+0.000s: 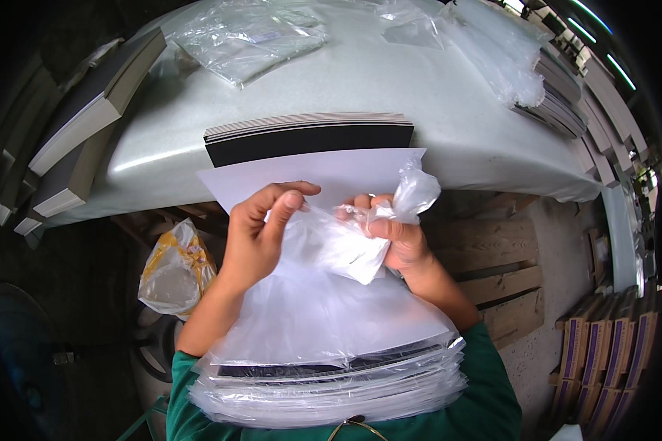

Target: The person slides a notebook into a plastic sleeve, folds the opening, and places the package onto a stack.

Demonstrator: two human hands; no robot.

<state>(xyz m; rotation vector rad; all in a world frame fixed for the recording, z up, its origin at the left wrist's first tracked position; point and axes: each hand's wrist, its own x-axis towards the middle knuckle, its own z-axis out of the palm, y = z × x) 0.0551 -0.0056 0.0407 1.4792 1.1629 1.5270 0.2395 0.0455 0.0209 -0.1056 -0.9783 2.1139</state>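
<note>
My right hand is closed around the bunched mouth of a clear plastic bag. A crumpled tuft of film sticks up above its thumb. My left hand is beside the bag, its fingers curled and its thumb apart from the forefinger, with nothing plainly between them. Behind both hands a white sheet leans near the table edge, in front of a row of black boards. A stack of plastic-wrapped flat packs rests against my body, below the hands.
The table has a pale cover. Clear plastic bags lie at its far side, more plastic film at the right. Thick dark boards stack at left. A yellow-and-white bag hangs below. Wooden slats and cartons are right.
</note>
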